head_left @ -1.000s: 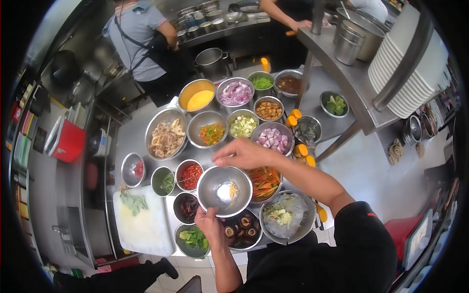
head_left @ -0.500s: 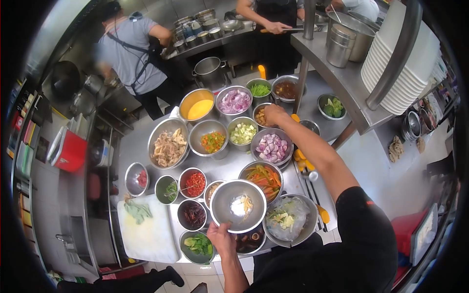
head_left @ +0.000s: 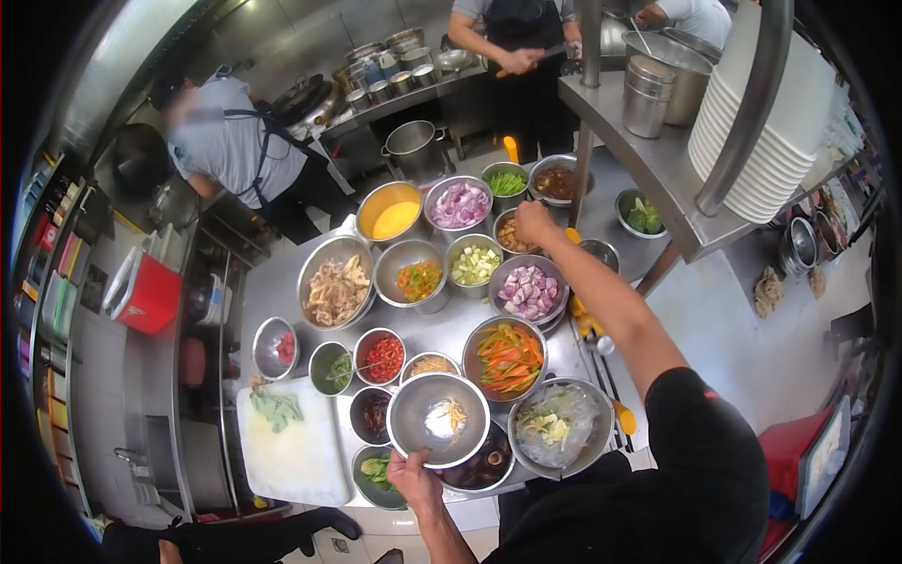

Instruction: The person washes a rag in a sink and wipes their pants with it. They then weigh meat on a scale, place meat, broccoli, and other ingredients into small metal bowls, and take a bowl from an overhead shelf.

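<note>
My left hand [head_left: 414, 479] grips the near rim of a metal bowl [head_left: 404, 420] with a few pale yellow slivers in it. The bowl is held above the table, partly covering a bowl of dark mushrooms [head_left: 493, 461]. My right arm stretches forward, and my right hand [head_left: 537, 226] is at a small metal container of brown chunks [head_left: 510, 235]. Its fingers look closed and point down; what they hold is hidden. Beside that container stand a bowl of cut purple onion [head_left: 528, 292] and a pot of pale green cubes [head_left: 473, 264].
Bowls of sliced peppers [head_left: 509, 359], meat pieces [head_left: 336, 289], chopped red chilli [head_left: 383, 360] and yellow liquid [head_left: 390, 219] crowd the steel table. A white cutting board [head_left: 296, 456] lies left. Stacked white dishes [head_left: 752, 141] fill the shelf at right. A co-worker [head_left: 225, 141] bends at far left.
My left hand and its bowl have shifted slightly left and down in view. My right hand stays at the container of brown chunks. The co-worker at left has bent over further left.
</note>
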`<state>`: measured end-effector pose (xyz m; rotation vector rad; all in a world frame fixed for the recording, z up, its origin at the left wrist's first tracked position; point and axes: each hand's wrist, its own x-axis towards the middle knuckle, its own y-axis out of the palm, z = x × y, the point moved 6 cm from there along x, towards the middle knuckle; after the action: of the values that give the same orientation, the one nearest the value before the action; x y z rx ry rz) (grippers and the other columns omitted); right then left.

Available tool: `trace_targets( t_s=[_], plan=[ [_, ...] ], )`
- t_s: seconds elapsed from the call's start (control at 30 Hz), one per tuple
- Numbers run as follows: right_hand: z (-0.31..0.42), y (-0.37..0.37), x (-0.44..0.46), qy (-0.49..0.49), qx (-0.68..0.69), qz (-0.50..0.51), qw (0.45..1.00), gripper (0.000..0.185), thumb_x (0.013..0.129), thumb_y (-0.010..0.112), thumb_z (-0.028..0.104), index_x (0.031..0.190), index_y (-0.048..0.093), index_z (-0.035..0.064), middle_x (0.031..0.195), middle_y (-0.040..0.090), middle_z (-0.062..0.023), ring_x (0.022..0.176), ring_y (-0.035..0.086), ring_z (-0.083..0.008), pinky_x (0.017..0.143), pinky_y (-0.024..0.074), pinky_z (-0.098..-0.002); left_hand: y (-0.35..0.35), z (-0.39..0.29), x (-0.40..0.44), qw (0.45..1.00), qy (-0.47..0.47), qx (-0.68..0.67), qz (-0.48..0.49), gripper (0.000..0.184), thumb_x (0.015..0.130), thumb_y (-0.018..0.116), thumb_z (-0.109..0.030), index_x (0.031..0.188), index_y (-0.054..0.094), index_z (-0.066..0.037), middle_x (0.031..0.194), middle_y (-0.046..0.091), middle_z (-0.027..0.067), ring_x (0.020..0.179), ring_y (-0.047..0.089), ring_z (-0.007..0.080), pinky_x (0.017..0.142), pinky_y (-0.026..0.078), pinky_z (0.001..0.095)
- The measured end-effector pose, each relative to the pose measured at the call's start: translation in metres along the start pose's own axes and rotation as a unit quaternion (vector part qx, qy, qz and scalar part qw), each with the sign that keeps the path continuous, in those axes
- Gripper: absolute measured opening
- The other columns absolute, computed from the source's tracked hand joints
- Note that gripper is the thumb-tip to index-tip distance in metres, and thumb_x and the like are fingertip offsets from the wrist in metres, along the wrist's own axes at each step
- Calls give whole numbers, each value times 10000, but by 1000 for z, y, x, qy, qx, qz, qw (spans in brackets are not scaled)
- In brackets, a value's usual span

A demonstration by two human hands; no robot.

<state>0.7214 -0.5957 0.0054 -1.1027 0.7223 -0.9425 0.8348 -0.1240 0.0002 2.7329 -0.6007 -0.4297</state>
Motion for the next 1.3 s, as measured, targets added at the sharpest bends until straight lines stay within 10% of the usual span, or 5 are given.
trace_targets(
  t_s=[0.13, 0.23, 0.47, 0.8, 1.3],
  plan=[
    [33, -19, -48, -123, 290, -163, 935, 99, 718, 612, 121, 764, 683, 69, 755, 647, -158, 690, 645, -258, 648, 505, -343, 7, 2, -4, 1000, 16, 13, -16, 141, 641, 521, 60, 776, 558, 40, 671, 592, 93, 413, 491, 100, 334, 369, 205],
    [81, -44, -145, -202, 516, 68, 830, 187, 786, 628, 110, 950, 642, 22, 823, 668, -84, 727, 641, -149, 650, 504, -271, 31, -2, -14, 999, 6, 27, 21, 147, 632, 523, 59, 773, 565, 46, 675, 598, 94, 418, 502, 102, 338, 370, 203],
    [11, -123, -301, -316, 458, -92, 826, 173, 761, 652, 106, 910, 648, 18, 1028, 623, -118, 947, 585, -276, 830, 447, -368, 120, 17, -52, 984, -31, 34, 173, 181, 609, 518, 63, 778, 582, 52, 769, 630, 117, 614, 593, 145, 595, 490, 240],
    [-438, -139, -361, 339, 20, -345, 875, 376, 766, 638, 194, 1125, 555, 118, 1253, 433, -164, 1105, 431, -346, 842, 447, -426, 265, 111, -155, 939, -161, 74, 295, 113, 691, 525, 63, 781, 560, 7, 685, 591, 78, 480, 532, 145, 430, 456, 260],
    [-599, -114, -366, 350, 38, -363, 862, 273, 710, 565, 28, 975, 545, 89, 1002, 517, -153, 877, 554, -363, 714, 469, -448, 308, 236, -178, 920, -177, 163, 310, 105, 841, 528, -75, 914, 492, -9, 721, 586, 106, 744, 613, 234, 682, 521, 391]
  ],
)
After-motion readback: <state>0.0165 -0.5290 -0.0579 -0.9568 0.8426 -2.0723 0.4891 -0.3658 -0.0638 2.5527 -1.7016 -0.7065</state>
